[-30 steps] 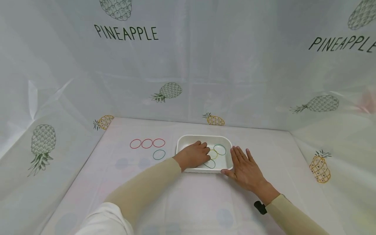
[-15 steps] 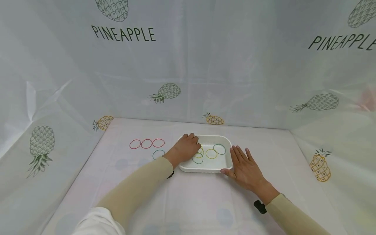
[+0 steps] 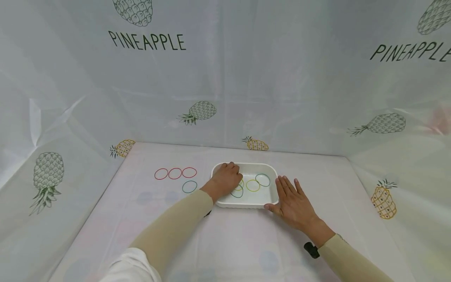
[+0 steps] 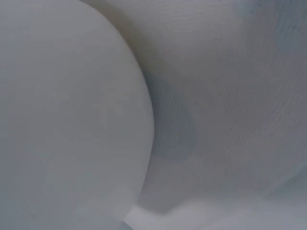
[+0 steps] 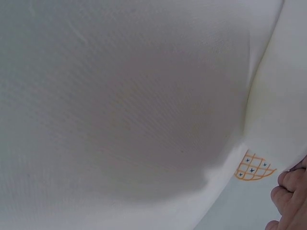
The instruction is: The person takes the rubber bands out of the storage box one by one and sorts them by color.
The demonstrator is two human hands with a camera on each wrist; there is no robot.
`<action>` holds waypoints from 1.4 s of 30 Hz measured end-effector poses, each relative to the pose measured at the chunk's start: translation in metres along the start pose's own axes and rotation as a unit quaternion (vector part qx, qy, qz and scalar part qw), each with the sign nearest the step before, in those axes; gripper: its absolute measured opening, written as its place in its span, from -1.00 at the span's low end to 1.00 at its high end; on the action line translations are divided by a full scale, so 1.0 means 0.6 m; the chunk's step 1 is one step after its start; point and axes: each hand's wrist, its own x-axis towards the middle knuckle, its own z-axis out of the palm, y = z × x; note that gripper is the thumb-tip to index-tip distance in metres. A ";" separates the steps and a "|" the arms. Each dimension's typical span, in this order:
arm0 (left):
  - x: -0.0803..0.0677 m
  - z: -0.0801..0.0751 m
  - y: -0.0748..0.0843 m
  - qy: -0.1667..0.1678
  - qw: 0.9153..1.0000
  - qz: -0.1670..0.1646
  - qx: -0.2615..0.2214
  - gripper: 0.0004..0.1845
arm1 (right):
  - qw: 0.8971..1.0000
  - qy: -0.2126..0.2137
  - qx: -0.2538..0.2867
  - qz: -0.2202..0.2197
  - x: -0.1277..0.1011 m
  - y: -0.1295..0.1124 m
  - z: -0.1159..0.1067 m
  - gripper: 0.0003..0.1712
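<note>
left hand (image 3: 226,181) fingers curl over light, floppy bands (image 3: 253,185) in the tray (image 3: 246,203); pinch one strand. right hand (image 3: 294,201) flat, released.

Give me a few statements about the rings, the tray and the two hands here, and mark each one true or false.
1. Three red rings lie in a row on the table, left of the white tray. True.
2. The left hand is inside the tray, over its left part. True.
3. The right hand is lifting a ring out of the tray. False: it lies flat on the table with straight fingers, against the tray's right side.
4. A yellow ring lies inside the tray. True.
5. The tray is empty. False: it holds several rings, yellow and green.
6. The teal ring on the table lies right of the tray. False: it lies left, below the red row.
</note>
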 end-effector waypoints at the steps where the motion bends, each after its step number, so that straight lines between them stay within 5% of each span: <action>1: 0.000 0.001 0.000 0.000 1.000 0.000 -0.001 -0.67 | 1.000 0.001 -0.001 0.000 0.000 0.000 0.000 0.23; 14: -0.014 -0.003 0.006 0.008 1.000 0.008 0.024 -0.67 | 1.000 0.003 -0.012 -0.006 0.002 -0.002 -0.002 0.23; 42: -0.030 -0.009 -0.006 0.117 0.991 -0.051 0.034 -0.79 | 1.000 -0.004 -0.006 0.001 0.002 -0.003 0.000 0.23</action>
